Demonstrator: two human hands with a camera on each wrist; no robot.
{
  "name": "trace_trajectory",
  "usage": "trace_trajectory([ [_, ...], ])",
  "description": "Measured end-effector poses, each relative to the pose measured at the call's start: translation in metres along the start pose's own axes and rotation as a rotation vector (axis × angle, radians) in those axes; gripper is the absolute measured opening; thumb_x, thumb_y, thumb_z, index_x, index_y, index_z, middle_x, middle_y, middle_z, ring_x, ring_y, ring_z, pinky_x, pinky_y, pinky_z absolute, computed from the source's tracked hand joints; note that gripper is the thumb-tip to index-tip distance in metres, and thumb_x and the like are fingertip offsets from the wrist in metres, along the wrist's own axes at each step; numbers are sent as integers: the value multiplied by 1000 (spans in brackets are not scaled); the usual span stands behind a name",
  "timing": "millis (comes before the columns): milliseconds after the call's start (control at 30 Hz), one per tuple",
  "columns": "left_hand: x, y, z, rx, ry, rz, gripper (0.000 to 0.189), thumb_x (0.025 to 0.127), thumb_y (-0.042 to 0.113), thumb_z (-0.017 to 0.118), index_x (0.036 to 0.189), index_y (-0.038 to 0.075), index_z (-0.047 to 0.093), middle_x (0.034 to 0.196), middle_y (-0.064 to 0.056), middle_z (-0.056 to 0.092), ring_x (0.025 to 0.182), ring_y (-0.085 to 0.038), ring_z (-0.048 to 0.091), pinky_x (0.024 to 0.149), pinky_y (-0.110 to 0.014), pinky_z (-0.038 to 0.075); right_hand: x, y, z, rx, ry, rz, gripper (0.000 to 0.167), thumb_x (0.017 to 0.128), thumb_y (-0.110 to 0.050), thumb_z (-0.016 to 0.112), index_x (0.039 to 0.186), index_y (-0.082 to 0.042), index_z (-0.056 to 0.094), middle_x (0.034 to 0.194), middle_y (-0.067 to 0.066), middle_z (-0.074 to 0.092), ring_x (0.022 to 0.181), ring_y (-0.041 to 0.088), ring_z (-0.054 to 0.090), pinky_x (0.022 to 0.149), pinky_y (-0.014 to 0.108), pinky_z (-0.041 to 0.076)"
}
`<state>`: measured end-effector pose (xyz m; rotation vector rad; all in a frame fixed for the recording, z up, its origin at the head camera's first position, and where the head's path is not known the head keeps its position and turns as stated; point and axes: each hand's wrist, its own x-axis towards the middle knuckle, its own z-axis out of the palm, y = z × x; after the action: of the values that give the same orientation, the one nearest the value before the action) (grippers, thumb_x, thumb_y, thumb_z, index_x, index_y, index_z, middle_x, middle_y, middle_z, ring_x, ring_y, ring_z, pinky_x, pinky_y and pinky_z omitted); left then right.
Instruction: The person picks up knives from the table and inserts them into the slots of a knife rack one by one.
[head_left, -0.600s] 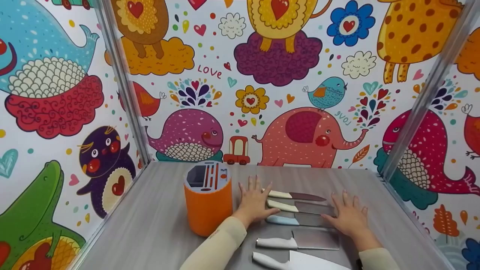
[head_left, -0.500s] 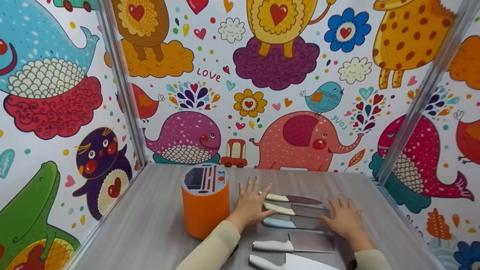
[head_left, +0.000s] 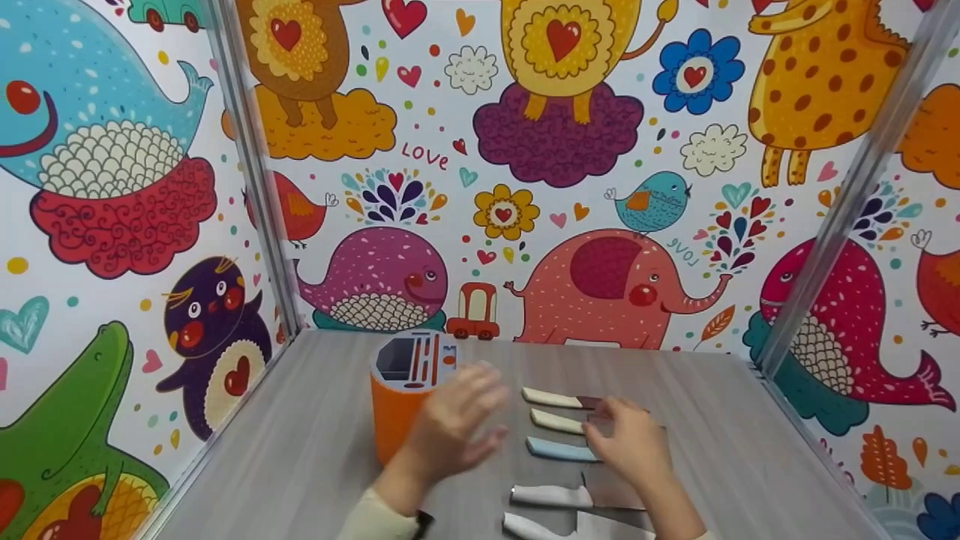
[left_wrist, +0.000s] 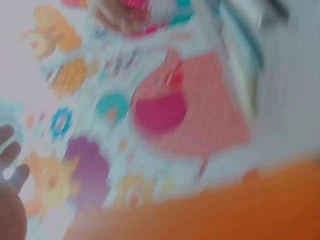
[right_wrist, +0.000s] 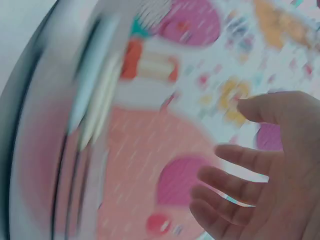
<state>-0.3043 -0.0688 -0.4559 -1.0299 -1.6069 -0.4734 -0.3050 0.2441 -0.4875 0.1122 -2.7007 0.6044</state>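
Observation:
In the head view several knives lie in a column on the grey table. At the back are two cream-handled knives, the farthest (head_left: 551,397) and its neighbour (head_left: 556,421), then a blue-handled knife (head_left: 559,449). Nearer lie a white-handled cleaver (head_left: 547,496) and another white-handled broad knife (head_left: 534,527). My right hand (head_left: 634,442) hovers over the blades, hiding parts of them; the right wrist view shows its spread fingers (right_wrist: 225,187) holding nothing. My left hand (head_left: 446,431), blurred, is raised before the orange knife block (head_left: 391,420), fingers loose and nothing held.
The block's slotted grey top (head_left: 397,364) faces up with no knife in it. Patterned walls (head_left: 495,150) enclose the table (head_left: 300,450) at the back and both sides, with metal posts (head_left: 262,187) at the corners.
My left hand has lifted off the table beside the knife handles and moved left and nearer, before the block. The right hand has moved left over the knives. The knives stay put.

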Motion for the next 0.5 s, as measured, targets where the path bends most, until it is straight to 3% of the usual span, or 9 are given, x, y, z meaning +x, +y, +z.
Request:
trace_trajectory([
  [67, -4, -17, -24, 86, 57, -76, 44, 102, 41, 63, 126, 5, 72, 133, -15, 72, 124, -36, 69, 109, -50, 57, -7, -15, 3, 42, -70, -66, 29, 81, -33, 87, 100, -17, 72, 98, 1, 72, 89, 22, 70, 78, 48, 59],
  [100, -8, -26, -35, 98, 65, -153, 49, 99, 45, 66, 129, 6, 71, 137, -15, 70, 128, -36, 66, 111, -52, 56, -10, -20, 5, 61, -121, -111, 30, 79, -34, 89, 99, -19, 71, 97, -2, 71, 88, 20, 69, 76, 46, 58],
  [233, -35, -57, -62, -23, 8, -557, 85, 82, 51, 84, 150, 9, 54, 159, -17, 52, 147, -39, 48, 117, -69, 44, -18, -25, 11, 141, -394, -307, 34, 76, -30, 90, 101, -18, 71, 96, 0, 70, 83, 16, 65, 68, 37, 54],
  [300, -50, -67, -64, -94, -71, -743, 105, 75, 52, 90, 160, 14, 41, 166, -16, 43, 150, -39, 44, 118, -72, 41, -20, -22, 13, 170, -523, -386, 34, 74, -24, 89, 101, -15, 70, 92, 2, 70, 78, 11, 62, 64, 32, 52],
  [367, -61, -75, -60, -150, -160, -878, 119, 72, 52, 94, 166, 17, 30, 168, -16, 40, 151, -40, 44, 118, -71, 40, -21, -21, 16, 200, -618, -429, 33, 72, -18, 88, 99, -13, 70, 87, 3, 69, 73, 5, 57, 61, 27, 49],
  [433, -70, -79, -56, -195, -226, -982, 125, 71, 54, 95, 168, 20, 23, 168, -14, 40, 149, -40, 46, 118, -67, 42, -24, -23, 20, 210, -674, -467, 32, 69, -14, 88, 96, -12, 70, 81, 2, 68, 69, -1, 51, 59, 22, 46],
  [500, -77, -82, -53, -243, -239, -1048, 126, 71, 52, 96, 169, 21, 23, 166, -14, 42, 147, -39, 49, 118, -63, 45, -29, -29, 25, 210, -727, -476, 29, 69, -13, 88, 92, -13, 71, 75, -4, 66, 65, -4, 49, 57, 19, 45],
])
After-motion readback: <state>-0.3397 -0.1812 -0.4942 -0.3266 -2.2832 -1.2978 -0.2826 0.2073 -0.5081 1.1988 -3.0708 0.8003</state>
